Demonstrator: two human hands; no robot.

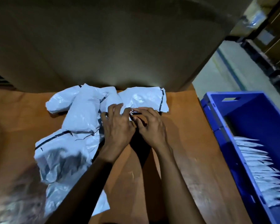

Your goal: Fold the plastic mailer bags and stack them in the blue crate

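Crumpled white plastic mailer bags (81,120) with black strips lie heaped on the brown table (192,143), from the far middle down to the near left. My left hand (116,126) and my right hand (150,125) sit side by side at the pile's right edge, fingers bent down onto a bag (142,99) with a black strip. What lies under the fingertips is hidden, so a grip cannot be told. The blue crate (217,126) stands right of the table and holds a row of folded white mailers (262,168).
A large brown cardboard box (111,42) stands along the table's far edge, right behind the bags. Clear plastic wrap (10,199) lies at the near left corner. Shelving with boxes (273,38) runs along the far right across a pale floor strip.
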